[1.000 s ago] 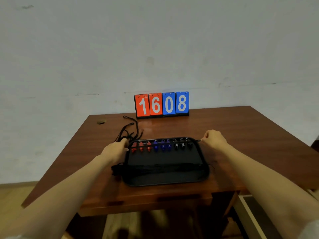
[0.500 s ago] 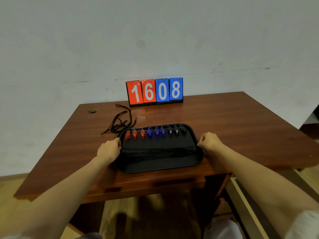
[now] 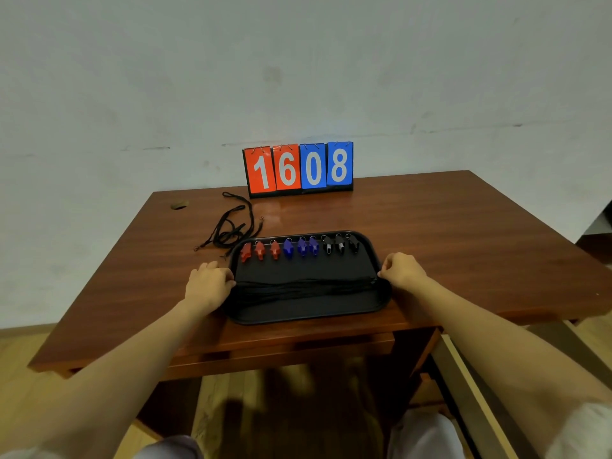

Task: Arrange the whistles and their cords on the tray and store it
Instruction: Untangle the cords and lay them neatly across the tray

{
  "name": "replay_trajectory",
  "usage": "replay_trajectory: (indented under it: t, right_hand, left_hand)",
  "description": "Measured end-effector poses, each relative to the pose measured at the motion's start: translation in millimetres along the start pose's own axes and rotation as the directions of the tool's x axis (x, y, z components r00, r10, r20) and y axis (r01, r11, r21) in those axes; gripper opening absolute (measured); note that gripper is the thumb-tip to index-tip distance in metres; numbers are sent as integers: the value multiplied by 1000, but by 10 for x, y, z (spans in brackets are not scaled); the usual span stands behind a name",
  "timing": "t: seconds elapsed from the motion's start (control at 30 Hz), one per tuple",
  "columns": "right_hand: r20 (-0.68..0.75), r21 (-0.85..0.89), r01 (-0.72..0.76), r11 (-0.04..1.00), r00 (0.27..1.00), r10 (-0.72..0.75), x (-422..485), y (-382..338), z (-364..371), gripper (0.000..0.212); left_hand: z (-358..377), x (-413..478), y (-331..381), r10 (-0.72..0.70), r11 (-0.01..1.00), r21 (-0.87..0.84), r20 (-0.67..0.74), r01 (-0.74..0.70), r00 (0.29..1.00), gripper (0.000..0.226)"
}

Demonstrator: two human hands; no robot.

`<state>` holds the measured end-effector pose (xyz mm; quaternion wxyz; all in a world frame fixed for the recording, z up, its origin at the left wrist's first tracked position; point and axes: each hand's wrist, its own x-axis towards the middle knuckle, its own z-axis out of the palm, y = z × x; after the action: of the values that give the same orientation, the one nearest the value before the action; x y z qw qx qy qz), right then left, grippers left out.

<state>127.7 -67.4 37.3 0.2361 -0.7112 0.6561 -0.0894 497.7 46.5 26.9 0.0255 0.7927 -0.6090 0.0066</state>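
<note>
The black tray [image 3: 308, 308] sits on the wooden table [image 3: 447, 233], close to the middle of its near edge. A bundle of black cords [image 3: 308, 288] lies stretched across the tray from left rim to right rim. The left hand [image 3: 208, 281] is clenched on the bundle's end at the left rim, and the right hand [image 3: 402, 270] pinches the other end at the right rim.

Along the tray's far rim stand nine small plastic whistles in a row: three red whistles [image 3: 260, 250], three blue whistles [image 3: 302, 247] and three black whistles [image 3: 340, 244], each with a metal ring.

Loose cords [image 3: 231, 230] lie tangled on the table just beyond the tray's far left corner. The glossy tabletop is bare to the right. A flip scoreboard [image 3: 298, 168] reading 1608 stands at the far edge.
</note>
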Motion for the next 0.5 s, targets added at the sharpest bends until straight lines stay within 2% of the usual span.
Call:
replay_trajectory:
  t: [0.13, 0.27, 0.37, 0.5]
  right_hand:
    - [-20, -113, 89, 990, 996, -92, -23, -77, 3, 20]
    - [43, -221, 244, 944, 970, -240, -30, -186, 39, 5]
    - [137, -297, 331, 896, 943, -303, -43, -262, 115, 21]
    - [212, -381, 362, 851, 930, -300, -44, -327, 202, 29]
  left_hand:
    - [4, -33, 65, 45, 996, 80, -51, -41, 998, 33]
    - [6, -86, 196, 139, 982, 141, -70, -128, 988, 40]
    - [15, -118, 285, 197, 973, 125, -23, -193, 980, 42]
    - [70, -174, 297, 252, 956, 134, 70, -259, 965, 43]
